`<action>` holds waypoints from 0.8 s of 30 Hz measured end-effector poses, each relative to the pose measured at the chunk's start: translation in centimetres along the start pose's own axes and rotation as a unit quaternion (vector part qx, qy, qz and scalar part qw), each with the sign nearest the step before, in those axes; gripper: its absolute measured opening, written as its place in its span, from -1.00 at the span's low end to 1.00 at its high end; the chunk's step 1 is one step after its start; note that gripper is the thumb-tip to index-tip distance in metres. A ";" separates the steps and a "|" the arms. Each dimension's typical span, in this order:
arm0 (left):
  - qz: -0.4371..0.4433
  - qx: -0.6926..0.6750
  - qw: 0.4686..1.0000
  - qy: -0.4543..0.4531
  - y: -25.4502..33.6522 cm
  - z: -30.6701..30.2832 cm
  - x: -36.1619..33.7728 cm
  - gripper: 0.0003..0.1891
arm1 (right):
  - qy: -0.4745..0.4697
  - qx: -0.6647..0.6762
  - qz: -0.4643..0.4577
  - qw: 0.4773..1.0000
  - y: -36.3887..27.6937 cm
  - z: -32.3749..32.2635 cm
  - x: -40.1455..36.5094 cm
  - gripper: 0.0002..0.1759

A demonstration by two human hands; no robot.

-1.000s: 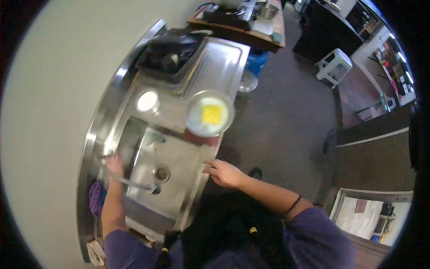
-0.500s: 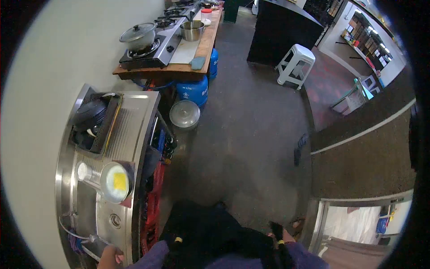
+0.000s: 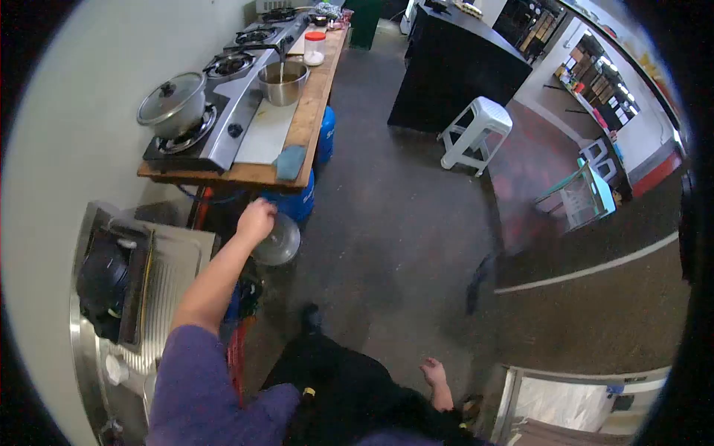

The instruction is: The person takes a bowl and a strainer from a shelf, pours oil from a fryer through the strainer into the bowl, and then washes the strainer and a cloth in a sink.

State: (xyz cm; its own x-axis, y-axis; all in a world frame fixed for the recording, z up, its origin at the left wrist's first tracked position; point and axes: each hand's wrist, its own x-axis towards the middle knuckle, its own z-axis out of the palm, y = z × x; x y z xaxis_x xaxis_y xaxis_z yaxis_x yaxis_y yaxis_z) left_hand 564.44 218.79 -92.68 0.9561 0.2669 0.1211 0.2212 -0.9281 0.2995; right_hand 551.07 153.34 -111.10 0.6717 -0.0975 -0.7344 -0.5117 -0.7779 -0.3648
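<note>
My left hand (image 3: 257, 221) is stretched forward, just below the front edge of the wooden table (image 3: 249, 177). Its fingers look loosely curled, and nothing shows in them. Close above it, a blue cloth (image 3: 290, 161) hangs over the table corner, apart from the hand. Beneath the hand on the floor is a pot with a lid (image 3: 279, 241), partly hidden by my wrist. My right hand (image 3: 432, 372) hangs low by my side over the floor, fingers a little apart, holding nothing.
On the table stand a gas stove (image 3: 223, 123), a lidded pot (image 3: 178, 111), a metal pot with a utensil (image 3: 282, 85) and a red-lidded jar (image 3: 314, 50). Blue gas cylinders (image 3: 326, 137) stand underneath. The steel sink counter (image 3: 175, 271) is at left, a white stool (image 3: 476, 134) ahead right.
The view has moved forward toward the stove table. My left hand has come away from the sink's near end and now reaches out front. My right hand shows more fully.
</note>
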 end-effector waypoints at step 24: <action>-0.186 -0.271 0.915 0.235 17.8 0.7 -14.6 -0.72 | -0.499 0.088 -0.419 0.754 -43.1 1.4 0.7 -0.60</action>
State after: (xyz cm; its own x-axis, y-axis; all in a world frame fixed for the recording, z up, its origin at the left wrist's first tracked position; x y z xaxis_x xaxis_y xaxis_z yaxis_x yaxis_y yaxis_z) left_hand 554.53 198.22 -89.81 0.6170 0.7387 0.2715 0.2643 -0.5194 0.8126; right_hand 572.80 187.65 -96.68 0.1063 0.9657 -0.2369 -0.2549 -0.2038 -0.9452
